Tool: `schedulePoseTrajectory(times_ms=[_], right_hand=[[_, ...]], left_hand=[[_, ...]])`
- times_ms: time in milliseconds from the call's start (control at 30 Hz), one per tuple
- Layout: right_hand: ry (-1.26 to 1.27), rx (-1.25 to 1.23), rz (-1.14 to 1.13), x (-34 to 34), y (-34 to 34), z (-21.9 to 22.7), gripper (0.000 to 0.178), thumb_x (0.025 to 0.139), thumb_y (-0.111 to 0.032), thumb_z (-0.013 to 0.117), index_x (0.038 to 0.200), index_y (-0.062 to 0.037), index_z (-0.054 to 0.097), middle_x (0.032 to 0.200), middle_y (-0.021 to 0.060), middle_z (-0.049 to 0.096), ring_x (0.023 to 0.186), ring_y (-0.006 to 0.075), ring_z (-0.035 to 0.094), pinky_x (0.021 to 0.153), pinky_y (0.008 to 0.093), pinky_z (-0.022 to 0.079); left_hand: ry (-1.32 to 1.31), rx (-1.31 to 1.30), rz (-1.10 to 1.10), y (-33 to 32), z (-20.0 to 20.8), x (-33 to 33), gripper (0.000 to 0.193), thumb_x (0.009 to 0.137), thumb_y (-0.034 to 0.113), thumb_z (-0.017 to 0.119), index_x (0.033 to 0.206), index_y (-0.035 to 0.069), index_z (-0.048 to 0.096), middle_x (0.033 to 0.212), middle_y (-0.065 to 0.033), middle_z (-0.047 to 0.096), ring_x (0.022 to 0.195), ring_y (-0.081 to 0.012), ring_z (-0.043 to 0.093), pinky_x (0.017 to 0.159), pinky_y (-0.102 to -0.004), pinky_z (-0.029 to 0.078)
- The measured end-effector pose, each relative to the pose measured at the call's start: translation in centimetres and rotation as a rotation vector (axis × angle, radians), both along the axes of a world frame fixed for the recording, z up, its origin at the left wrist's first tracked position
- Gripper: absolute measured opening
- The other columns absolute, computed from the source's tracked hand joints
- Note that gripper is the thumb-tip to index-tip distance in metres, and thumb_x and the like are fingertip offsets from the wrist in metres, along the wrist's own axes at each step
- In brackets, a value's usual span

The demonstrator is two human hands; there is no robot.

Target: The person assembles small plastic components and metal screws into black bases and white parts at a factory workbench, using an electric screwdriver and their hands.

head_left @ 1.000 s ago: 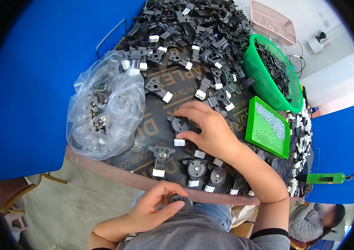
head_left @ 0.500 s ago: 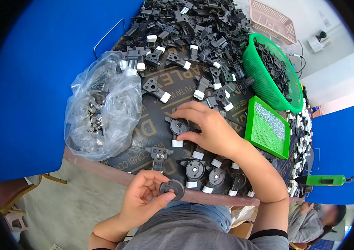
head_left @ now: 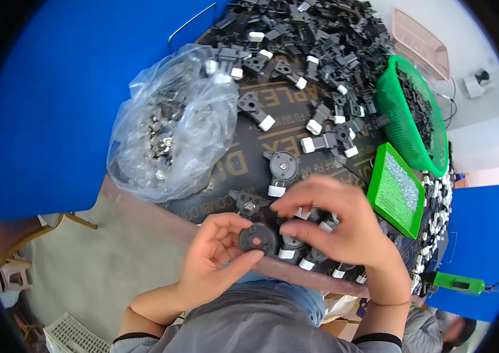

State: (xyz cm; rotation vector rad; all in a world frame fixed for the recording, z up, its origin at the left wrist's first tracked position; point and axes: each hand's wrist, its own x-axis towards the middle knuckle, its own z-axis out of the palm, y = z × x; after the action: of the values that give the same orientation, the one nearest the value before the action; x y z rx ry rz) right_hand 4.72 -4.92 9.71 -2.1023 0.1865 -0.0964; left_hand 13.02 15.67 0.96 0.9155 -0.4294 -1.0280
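Observation:
My left hand (head_left: 211, 253) pinches a round black disc (head_left: 265, 233) by its rim, above the table's near edge. My right hand (head_left: 346, 220) hovers just right of the disc, thumb and index finger apart with nothing visible between them. Partly hidden beneath it are several white-ended black parts, one topped with a disc (head_left: 293, 240). Beyond my hands lies a black bracket with a disc fitted on it (head_left: 283, 166) and a white end. Just past the held disc sits a bracket (head_left: 248, 203) with a shiny metal piece at its middle and no disc.
A clear plastic bag (head_left: 202, 135) of small metal pieces lies at left. Loose black parts (head_left: 314, 29) are heaped at the far side. On the right are a green basket (head_left: 399, 117), a green tray (head_left: 382, 197) of small metal pieces and a green-handled tool (head_left: 458, 283). Another person (head_left: 426, 332) sits nearby.
My right hand has let go of the disc-topped bracket and moved nearer, towards my left hand. The left hand still holds its disc. The whole view has shifted.

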Motion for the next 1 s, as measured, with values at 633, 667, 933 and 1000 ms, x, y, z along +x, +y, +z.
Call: schedulePoseTrajectory(times_ms=[633, 667, 933, 1000], right_hand=[[-0.217, 0.099, 0.341, -1.9, 4.0, -1.7, 0.033, 0.067, -0.009, 0.089, 0.090, -0.0039, 0.067, 0.115, 0.0197, 0.068, 0.113, 0.0318, 0.063, 0.092, 0.0396, 0.051], [-0.216, 0.099, 0.339, -2.1, 4.0, -1.7, 0.033, 0.067, -0.009, 0.089, 0.090, -0.0039, 0.067, 0.115, 0.0197, 0.068, 0.113, 0.0318, 0.063, 0.092, 0.0396, 0.051], [-0.102, -0.370, -0.132, 0.2, 1.5, -3.0, 0.049, 0.068, 0.000, 0.084, 0.112, -0.0028, 0.064, 0.118, 0.0130, 0.067, 0.107, 0.0274, 0.066, 0.088, 0.0344, 0.054], [-0.118, -0.413, -0.157, 0.3, 1.2, -3.3, 0.050, 0.067, 0.000, 0.084, 0.113, -0.0035, 0.065, 0.118, 0.0126, 0.067, 0.108, 0.0282, 0.065, 0.089, 0.0346, 0.054]], left_hand=[[0.398, -0.268, -0.145, 1.6, -2.6, -2.9, 0.029, 0.096, 0.002, 0.062, 0.121, 0.002, 0.048, 0.111, -0.0124, 0.062, 0.086, -0.0162, 0.065, 0.072, -0.0287, 0.056], [0.332, -0.231, -0.123, 1.5, -2.4, -3.0, 0.029, 0.095, 0.004, 0.063, 0.120, 0.003, 0.048, 0.111, -0.0125, 0.062, 0.082, -0.0153, 0.064, 0.070, -0.0276, 0.055], [-1.403, 0.337, 0.346, -0.3, -0.3, 2.1, 0.038, 0.081, 0.028, 0.077, 0.116, 0.014, 0.069, 0.134, -0.0150, 0.051, 0.117, -0.0330, 0.049, 0.096, -0.0436, 0.041], [-1.509, 0.380, 0.300, -0.5, -0.3, 2.3, 0.042, 0.077, 0.035, 0.079, 0.114, 0.018, 0.072, 0.140, -0.0157, 0.047, 0.126, -0.0377, 0.042, 0.103, -0.0466, 0.036]])
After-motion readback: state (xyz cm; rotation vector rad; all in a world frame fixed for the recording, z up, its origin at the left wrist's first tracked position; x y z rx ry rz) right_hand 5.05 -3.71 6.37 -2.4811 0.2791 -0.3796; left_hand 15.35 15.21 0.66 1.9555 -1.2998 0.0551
